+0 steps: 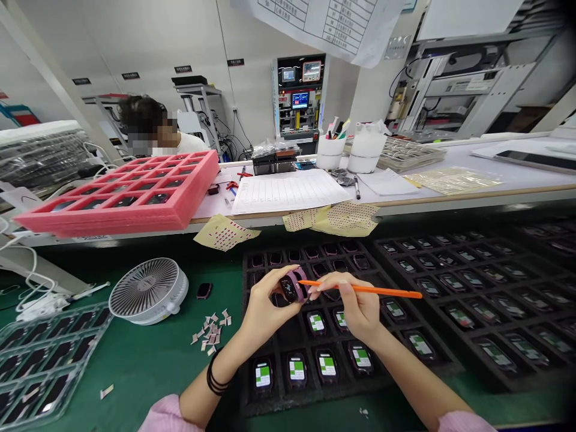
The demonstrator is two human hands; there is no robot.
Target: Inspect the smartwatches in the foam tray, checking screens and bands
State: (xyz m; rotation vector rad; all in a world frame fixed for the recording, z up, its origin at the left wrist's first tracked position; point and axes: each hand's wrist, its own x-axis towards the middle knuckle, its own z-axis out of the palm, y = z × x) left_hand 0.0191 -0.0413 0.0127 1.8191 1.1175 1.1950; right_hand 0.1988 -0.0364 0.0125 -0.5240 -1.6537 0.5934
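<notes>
My left hand (265,303) is closed on a small smartwatch body (288,289) with a dark lit face and a purple casing. It holds the watch upright above a black foam tray (288,336). In my right hand (360,306) is a thin orange pry stick (389,291), pinched near one end. The stick's tip meets the purple casing at its upper side; whether it enters a gap there cannot be made out. Below both hands, several watch bodies with green and white labels (326,365) lie in the tray's compartments.
A round fan (148,291) stands left, beside scattered small pieces (210,331) and a lone watch body (204,291). Clear trays (49,354) lie further left. More filled black trays (468,300) extend right. A pink foam tray (121,198) overhangs the shelf. Someone sits behind it.
</notes>
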